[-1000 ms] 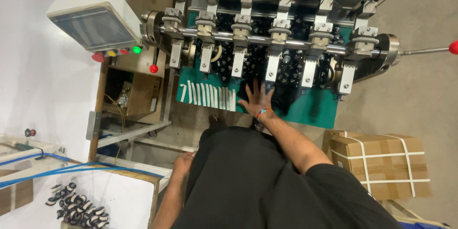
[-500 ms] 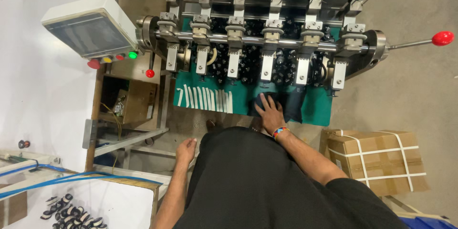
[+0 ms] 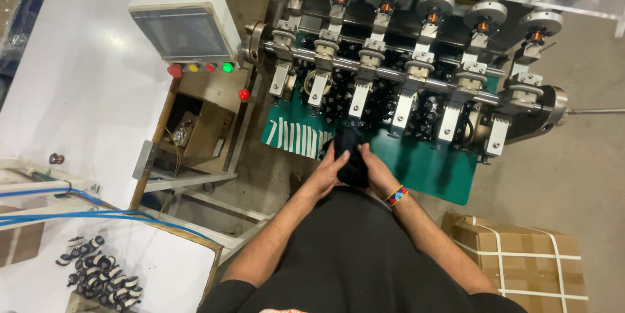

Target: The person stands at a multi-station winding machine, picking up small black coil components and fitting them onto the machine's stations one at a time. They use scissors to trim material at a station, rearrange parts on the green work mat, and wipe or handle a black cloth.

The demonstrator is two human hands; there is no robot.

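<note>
My left hand (image 3: 327,171) and my right hand (image 3: 376,168) are cupped together around a clump of small black parts (image 3: 352,154) at the near edge of the green work plate (image 3: 435,168). Both hands press on the clump from either side. A row of white strips (image 3: 299,137) lies on the plate just left of my left hand. Behind the hands stands a winding machine (image 3: 416,72) with several spindle heads in a row and more black parts beneath them. My right wrist carries a coloured band (image 3: 396,195).
A control box with a screen (image 3: 184,31) and red, yellow and green buttons stands at the left. A strapped cardboard box (image 3: 521,253) sits on the floor at the right. A pile of small black-and-white coils (image 3: 97,270) lies on the white table, lower left.
My left hand has come up from beside my body to the green plate. Both hands have now closed around the black parts, where earlier only the right hand lay on the plate.
</note>
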